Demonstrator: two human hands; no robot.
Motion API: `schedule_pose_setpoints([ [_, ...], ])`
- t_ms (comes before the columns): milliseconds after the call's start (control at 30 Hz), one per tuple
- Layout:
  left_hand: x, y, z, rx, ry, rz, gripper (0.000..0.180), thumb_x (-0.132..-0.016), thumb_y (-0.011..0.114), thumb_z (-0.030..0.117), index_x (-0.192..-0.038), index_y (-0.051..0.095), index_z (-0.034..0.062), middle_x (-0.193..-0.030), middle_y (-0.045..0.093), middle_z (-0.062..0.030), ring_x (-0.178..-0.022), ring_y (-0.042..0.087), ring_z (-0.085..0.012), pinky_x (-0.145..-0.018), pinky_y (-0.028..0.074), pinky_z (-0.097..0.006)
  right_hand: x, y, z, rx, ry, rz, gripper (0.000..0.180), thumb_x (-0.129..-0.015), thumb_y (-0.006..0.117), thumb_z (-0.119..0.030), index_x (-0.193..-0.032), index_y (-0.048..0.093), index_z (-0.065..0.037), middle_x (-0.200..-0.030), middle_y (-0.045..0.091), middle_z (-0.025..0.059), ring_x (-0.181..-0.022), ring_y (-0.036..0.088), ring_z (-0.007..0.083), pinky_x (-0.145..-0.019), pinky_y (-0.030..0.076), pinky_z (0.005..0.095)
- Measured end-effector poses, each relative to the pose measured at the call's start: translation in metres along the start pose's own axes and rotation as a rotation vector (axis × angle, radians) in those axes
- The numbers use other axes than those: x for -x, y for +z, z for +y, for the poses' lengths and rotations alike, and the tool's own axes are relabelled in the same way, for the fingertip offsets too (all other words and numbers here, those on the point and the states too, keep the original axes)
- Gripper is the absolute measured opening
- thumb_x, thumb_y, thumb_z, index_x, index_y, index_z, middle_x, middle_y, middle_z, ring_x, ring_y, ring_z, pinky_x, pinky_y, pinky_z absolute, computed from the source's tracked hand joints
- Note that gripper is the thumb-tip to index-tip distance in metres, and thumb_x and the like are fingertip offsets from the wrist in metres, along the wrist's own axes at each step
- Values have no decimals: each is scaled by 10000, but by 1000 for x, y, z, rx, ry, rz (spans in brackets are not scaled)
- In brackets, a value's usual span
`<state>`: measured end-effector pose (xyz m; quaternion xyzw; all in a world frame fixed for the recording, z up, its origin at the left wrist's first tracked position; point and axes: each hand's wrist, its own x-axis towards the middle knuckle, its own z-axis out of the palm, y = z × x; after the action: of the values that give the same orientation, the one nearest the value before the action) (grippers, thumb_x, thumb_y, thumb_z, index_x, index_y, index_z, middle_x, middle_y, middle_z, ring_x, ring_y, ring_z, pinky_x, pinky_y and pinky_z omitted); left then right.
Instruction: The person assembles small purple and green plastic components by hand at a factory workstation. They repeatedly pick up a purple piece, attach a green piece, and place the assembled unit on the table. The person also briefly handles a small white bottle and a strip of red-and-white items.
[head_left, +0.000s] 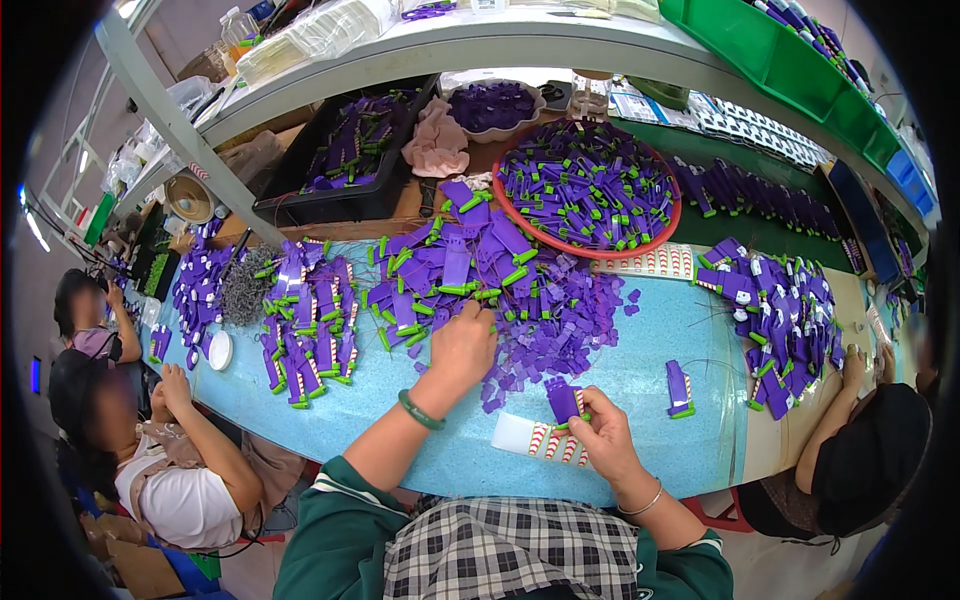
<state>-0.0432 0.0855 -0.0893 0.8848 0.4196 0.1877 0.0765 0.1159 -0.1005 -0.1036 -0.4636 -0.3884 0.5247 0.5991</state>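
Purple plastic parts (520,330) lay heaped at the middle of the pale blue worktable (640,370), where the worker's left hand (462,345) reached into the near edge of the pile, fingers curled down among the small pieces; whether they had closed on one could not be made out. A green bangle (420,410) circled that wrist. The right hand (600,432), nearer the table's front edge, pinched a purple piece (562,400) between thumb and fingertips, holding it just over a white sheet of red-striped stickers (540,438) that lay flat on the table. A silver bracelet (640,505) showed on the right wrist. To the right of the hands, a single purple part with a green tip (679,389) sat alone on the blue surface.

Beyond the heap, a round red tray (590,190) held more purple and green parts, and farther left a black crate (350,150) was filled with the same. Rows of finished pieces with striped labels (305,330) lay left of the heap. A second worker sat at the left end of the table, one hand (175,385) resting on its edge, and another person's hand (852,368) worked beside a further pile (780,310) at the right.
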Motion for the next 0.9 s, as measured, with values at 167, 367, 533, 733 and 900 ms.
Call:
schedule_pose_setpoints([
  [167,41,-31,3,533,-11,-85,75,-800,633,68,-844,614,10,-877,557,-99,-667,590,-242,-583,477,-343,-3,2,-23,149,-91,-84,340,-814,542,97,-1146,574,31,-1084,460,68,-987,530,136,-806,537,265],
  [367,87,-44,24,1448,-211,-786,136,-913,556,116,-974,623,15,-873,574,-29,-714,543,-95,-603,448,-241,-18,14,-12,35,-183,-328,313,-785,637,77,-1093,614,26,-1141,544,93,-965,569,143,-754,522,247],
  [533,94,-42,41,1464,-179,-358,153,-883,590,28,-1030,618,-4,-1004,576,-53,-833,589,-122,-705,490,-249,-10,25,-7,-693,309,-39,215,-845,626,-10,-1060,616,-8,-950,632,47,-839,605,119,-685,522,244],
  [733,86,-23,44,1534,-82,-60,231,-790,626,-98,-1009,611,-24,-1042,557,-79,-924,589,-156,-876,482,-284,0,34,-7,-771,347,24,294,-859,635,-52,-1146,593,-10,-961,611,37,-854,587,111,-658,503,229],
  [900,86,-26,40,1734,-361,-160,219,-786,610,-126,-980,612,-25,-983,588,-69,-921,589,-150,-865,486,-281,9,24,-13,122,-159,147,381,-792,654,52,-1163,623,-31,-871,536,23,-779,554,101,-558,450,223],
])
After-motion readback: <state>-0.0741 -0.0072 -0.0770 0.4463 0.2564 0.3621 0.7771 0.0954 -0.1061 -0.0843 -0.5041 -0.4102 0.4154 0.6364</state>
